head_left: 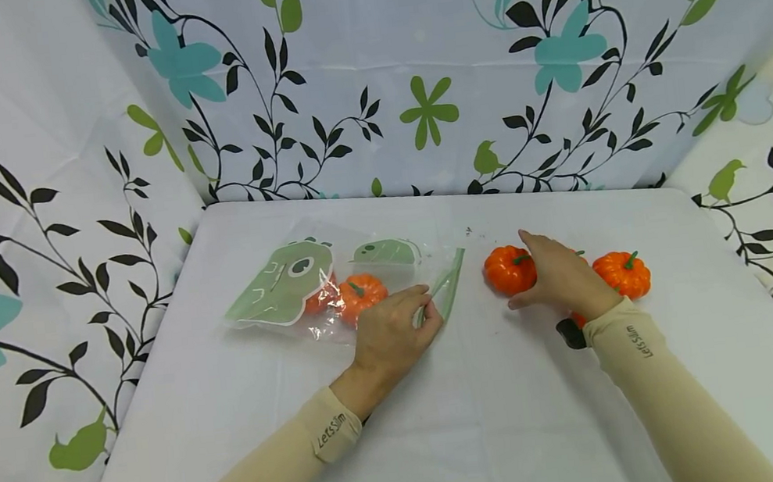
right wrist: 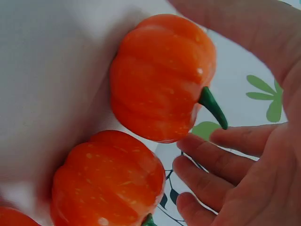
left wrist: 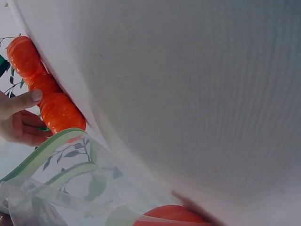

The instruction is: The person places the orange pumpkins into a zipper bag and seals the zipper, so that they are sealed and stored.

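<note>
A clear zip bag point(head_left: 274, 288) with a green cartoon print lies on the white table, small orange toy pumpkins point(head_left: 362, 297) inside it. My left hand point(head_left: 395, 325) pinches the bag by its green-edged mouth point(left wrist: 44, 153), which gapes in the left wrist view. To the right, my right hand point(head_left: 563, 273) reaches over a toy pumpkin point(head_left: 505, 271), thumb and fingers spread around it. From the right wrist, that orange pumpkin point(right wrist: 160, 75) shows its green stem close to the fingertips point(right wrist: 190, 143). A second pumpkin point(right wrist: 108, 179) sits beside it.
Another toy pumpkin point(head_left: 622, 275) stands right of my right wrist, and more orange shows partly hidden under that hand. A black strap piece point(head_left: 571, 333) is at the right wrist. Leaf-patterned cloth point(head_left: 369, 78) hangs behind and beside the table.
</note>
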`<state>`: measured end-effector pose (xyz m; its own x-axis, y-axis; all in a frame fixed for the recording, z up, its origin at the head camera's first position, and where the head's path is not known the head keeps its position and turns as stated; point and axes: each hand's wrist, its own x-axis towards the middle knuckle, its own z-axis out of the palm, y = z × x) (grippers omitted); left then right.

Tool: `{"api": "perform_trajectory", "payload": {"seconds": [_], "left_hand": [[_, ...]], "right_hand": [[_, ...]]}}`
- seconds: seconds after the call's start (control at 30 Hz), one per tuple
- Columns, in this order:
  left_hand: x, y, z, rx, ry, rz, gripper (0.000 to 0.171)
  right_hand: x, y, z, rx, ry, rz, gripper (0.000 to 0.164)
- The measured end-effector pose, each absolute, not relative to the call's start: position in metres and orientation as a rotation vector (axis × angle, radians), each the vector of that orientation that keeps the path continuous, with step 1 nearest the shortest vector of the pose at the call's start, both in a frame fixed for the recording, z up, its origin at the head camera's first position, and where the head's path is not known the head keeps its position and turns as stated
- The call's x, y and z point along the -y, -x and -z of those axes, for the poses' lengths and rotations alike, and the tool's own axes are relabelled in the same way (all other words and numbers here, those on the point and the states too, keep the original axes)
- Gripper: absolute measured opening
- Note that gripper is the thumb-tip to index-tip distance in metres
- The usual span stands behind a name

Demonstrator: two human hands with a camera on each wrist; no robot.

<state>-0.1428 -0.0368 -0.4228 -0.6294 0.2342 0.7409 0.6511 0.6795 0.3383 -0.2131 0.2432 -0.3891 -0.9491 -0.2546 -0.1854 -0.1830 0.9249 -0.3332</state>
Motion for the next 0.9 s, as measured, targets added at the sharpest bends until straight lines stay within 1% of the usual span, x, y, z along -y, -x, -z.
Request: {"api": "perform_trajectory", "payload": {"seconds": [0.17,0.5,0.7,0.9], "left_hand": [[0.036,0.144,0.422,2.223,0.675,0.788,0.01],[0.035,0.144,0.422,2.241,0.667,0.801,0.009],[0.035,0.144,0.423,2.205,0.665,0.8,0.009],[0.035,0.145,0.422,2.196,0.664,0.795,0.009]], "right_hand": [[-0.243,0.213,0.395,-2.882,0.299,0.388,0.108],[-0.245,0.212,0.401,-2.932,0.258,0.359,0.088],[-0.24,0.206,0.403,-2.989,0.312,0.412,0.083],[-0.226,0.191,0.393,-2.963,0.364,0.509,0.08]]}}
